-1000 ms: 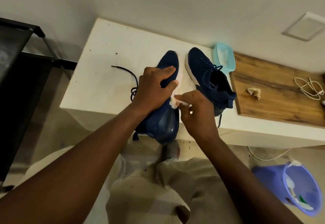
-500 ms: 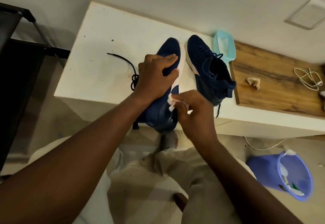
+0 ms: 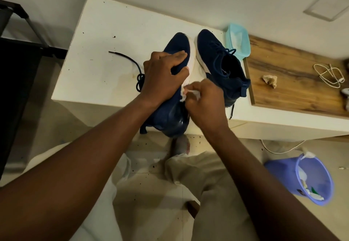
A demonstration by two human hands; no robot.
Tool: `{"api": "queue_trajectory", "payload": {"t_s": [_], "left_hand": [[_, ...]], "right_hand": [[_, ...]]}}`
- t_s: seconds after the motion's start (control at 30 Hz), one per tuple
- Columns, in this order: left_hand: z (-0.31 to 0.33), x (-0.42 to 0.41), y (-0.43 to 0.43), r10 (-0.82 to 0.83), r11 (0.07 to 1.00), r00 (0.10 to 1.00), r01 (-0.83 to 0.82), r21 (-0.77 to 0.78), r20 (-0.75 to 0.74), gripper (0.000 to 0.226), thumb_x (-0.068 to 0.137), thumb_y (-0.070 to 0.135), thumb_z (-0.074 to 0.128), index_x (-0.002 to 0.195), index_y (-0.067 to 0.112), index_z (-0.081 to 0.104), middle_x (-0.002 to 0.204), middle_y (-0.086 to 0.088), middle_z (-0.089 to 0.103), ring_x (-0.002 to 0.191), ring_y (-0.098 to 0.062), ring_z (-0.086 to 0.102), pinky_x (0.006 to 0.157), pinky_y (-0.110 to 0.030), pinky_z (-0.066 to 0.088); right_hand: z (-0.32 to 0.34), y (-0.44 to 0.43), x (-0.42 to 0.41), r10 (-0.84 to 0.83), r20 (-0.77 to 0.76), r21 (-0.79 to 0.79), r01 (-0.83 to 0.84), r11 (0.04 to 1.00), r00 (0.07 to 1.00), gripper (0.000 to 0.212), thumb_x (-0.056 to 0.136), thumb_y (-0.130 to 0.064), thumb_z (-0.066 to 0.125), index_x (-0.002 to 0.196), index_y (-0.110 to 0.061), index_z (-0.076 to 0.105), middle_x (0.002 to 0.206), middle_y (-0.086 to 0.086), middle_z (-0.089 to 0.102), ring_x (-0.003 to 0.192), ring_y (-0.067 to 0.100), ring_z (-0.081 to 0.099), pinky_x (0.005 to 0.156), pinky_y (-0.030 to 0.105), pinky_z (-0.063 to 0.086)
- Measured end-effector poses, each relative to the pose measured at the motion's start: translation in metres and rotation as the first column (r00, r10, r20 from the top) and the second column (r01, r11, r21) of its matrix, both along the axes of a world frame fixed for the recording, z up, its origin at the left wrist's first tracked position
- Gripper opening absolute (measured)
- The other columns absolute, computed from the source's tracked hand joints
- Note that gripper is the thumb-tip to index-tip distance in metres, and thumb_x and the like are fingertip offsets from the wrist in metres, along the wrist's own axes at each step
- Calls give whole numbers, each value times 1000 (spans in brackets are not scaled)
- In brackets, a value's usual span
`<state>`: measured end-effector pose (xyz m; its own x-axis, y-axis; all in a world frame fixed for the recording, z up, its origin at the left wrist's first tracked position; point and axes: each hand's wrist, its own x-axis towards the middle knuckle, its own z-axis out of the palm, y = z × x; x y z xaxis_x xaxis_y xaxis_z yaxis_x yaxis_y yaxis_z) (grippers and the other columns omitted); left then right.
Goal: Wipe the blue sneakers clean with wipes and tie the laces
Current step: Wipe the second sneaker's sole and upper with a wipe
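The tilted sneaker [image 3: 176,49] lies on its side near the middle of the white table [image 3: 105,32]. Its long axis runs from the near edge to the far edge. The toe points at the far edge, the heel hangs out past the near edge, and the white sole faces right. The left hand [image 3: 162,76] grips its blue upper, with the fingers curled over the top and the thumb against the sole's rim. The right hand [image 3: 205,102] pinches a crumpled white wipe [image 3: 183,94] and presses it to the sole's edge towards the heel end. Its fingers are bunched tight around the wipe.

Just to the right, the upright sneaker [image 3: 217,55] stands on its sole, parallel to the tilted sneaker, with its toe also towards the far edge. The 2 soles are close together at the toe end. Its heel partly hides behind the right hand.

A dark lace [image 3: 128,60] trails from the tilted sneaker leftwards across the table, ending well short of the left edge. A teal wipe pack [image 3: 238,39] sits by the far edge, just beside the upright sneaker. The table's right part carries a wooden top [image 3: 294,93] with 1 used wad [image 3: 269,80] and a coiled white cable [image 3: 329,75] on it. A purple bin [image 3: 277,172] stands on the floor below the near edge, at the right
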<state>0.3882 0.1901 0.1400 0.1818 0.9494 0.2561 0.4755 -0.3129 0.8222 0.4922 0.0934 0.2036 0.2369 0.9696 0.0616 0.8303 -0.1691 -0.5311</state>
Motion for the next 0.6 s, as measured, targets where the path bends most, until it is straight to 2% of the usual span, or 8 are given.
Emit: {"api": "queue_trajectory", "payload": {"t_s": [0.1,0.23,0.3,0.33,0.37,0.43,0.5,0.6], "left_hand": [[-2,0,-1,4,1000,1000,-4,-1,7,49,89,46,59,134,28,65,123,2,69,121,-22,56,100,-50,47],[-5,-2,4,6,1000,1000,-6,-12,30,47,88,49,59,131,30,67,113,8,71,111,-21,62,96,-51,50],[-3,-1,4,2,1000,999,-1,-20,40,46,88,49,60,129,32,68,113,12,70,112,-19,62,98,-51,49],[-3,0,3,3,1000,999,-2,-25,45,45,88,49,60,129,32,68,113,14,70,113,-18,61,99,-51,48],[-2,1,2,5,1000,999,-3,-29,47,45,87,49,60,129,33,68,112,14,70,113,-17,61,100,-51,47],[-1,2,2,8,1000,999,-8,-24,38,44,87,49,60,127,34,68,108,12,71,110,-19,62,97,-52,49],[-1,0,2,10,1000,999,-9,-14,45,43,87,48,60,126,33,69,104,10,71,107,-20,63,94,-53,50],[0,0,-1,9,1000,996,-8,-7,83,44,89,42,63,130,28,68,121,9,69,119,-21,58,102,-53,46]], "right_hand": [[-5,16,2,-17,-7,2,17,1000,1000,22,84,-7,62,98,-14,78,94,5,65,86,16,61,63,5,34],[-1,-44,-9,51,-65,6,-51,999,997,14,91,-11,66,97,-17,76,87,-3,62,78,6,57,64,9,41],[-3,-75,-16,86,-175,-52,-97,994,981,16,90,-10,71,99,-21,77,88,-9,66,81,4,61,70,13,47],[-3,-84,-18,64,-328,-104,-104,989,943,17,89,-9,72,101,-20,78,89,-10,70,84,5,65,73,16,50],[-1,-86,-17,-20,-532,-154,-74,985,846,18,88,-8,72,101,-18,78,92,-7,74,88,7,68,77,19,53],[8,-78,-7,-247,-853,-245,64,967,459,15,87,-6,68,98,-11,78,98,2,76,93,16,72,80,28,56],[17,-68,8,-313,-948,-307,87,948,60,12,87,-5,64,90,-8,75,97,6,73,86,18,70,74,29,56],[19,-65,17,-286,-927,-285,-39,958,-241,18,87,-3,58,102,-9,65,98,7,66,79,16,65,66,25,52]]}}
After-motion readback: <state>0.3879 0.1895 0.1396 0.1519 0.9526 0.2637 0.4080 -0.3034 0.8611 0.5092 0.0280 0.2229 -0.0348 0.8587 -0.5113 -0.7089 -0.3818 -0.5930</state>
